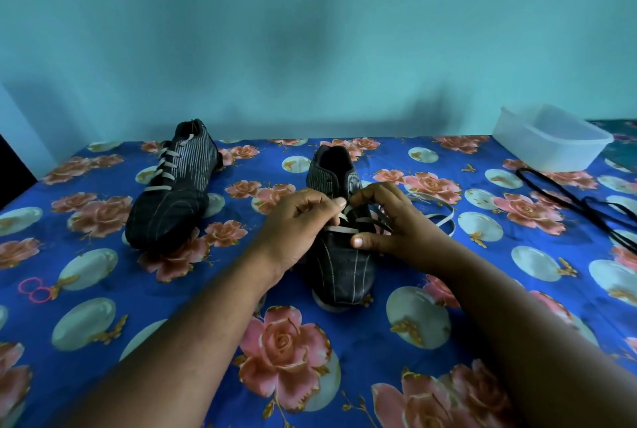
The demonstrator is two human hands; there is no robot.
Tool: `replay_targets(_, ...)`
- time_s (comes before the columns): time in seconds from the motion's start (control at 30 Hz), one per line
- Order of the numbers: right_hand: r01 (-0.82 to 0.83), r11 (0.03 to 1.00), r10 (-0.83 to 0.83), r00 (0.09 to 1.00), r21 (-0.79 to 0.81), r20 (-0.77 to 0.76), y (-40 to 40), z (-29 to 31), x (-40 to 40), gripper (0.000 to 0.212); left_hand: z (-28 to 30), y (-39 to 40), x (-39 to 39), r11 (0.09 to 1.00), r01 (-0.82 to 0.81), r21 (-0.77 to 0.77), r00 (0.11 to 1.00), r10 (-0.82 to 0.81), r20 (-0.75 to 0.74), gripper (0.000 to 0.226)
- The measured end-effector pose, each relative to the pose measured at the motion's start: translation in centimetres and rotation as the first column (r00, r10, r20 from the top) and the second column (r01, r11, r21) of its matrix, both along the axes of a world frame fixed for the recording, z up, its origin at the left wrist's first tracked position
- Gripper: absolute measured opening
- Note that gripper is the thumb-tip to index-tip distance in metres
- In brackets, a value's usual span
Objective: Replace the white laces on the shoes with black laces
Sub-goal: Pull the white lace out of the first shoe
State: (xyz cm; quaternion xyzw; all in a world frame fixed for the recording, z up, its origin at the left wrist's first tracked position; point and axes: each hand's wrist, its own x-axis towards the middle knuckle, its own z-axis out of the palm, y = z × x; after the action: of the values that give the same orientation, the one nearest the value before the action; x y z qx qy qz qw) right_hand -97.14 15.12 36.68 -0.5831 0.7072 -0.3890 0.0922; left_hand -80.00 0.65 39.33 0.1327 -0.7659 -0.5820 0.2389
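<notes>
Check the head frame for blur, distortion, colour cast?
Head view: strong teal cast; wall smeared and blotchy; wide-angle bend at the table edges; hands, left and right, and the near shoe reasonably sharp; the white lace readable; black laces dim against the cloth.

Near shoe (339,255) at centre, both hands on its lacing: left hand (296,220), right hand (389,220); forearms block approach from front. Far shoe (172,186) at left rear, open strip of tabletop (86,289) between the two shoes. Loose white lace (444,220) loops just right of near shoe. Black laces (579,203) trail across right side. Plastic container (551,143) fills right rear corner. Wall (310,31) closes off back edge. Front-left tabletop open.
</notes>
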Motion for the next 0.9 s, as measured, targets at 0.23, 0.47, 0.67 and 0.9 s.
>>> replay_targets(0.23,0.078,0.997,-0.078,0.997,-0.001,-0.021,-0.2,-0.1,0.1,0.078,-0.1,0.7,-0.1,0.976,-0.107,-0.187,0.988,0.126,0.089,0.011)
replay_targets(0.47,0.09,0.996,-0.09,0.996,0.007,-0.003,-0.2,-0.2,0.1,0.081,0.7,-0.5,0.5,0.98,-0.097,0.171,0.994,0.087,0.068,0.034)
replay_targets(0.67,0.097,0.995,-0.098,0.995,0.02,0.012,-0.2,-0.1,0.1,0.086,0.4,0.3,0.3,0.971,-0.155,-0.183,0.986,0.164,0.036,0.011)
replay_targets(0.9,0.107,0.994,-0.107,0.994,0.016,0.025,-0.3,-0.2,0.2,0.089,-0.1,-2.2,0.1,0.965,-0.255,0.057,0.945,0.236,0.228,0.03)
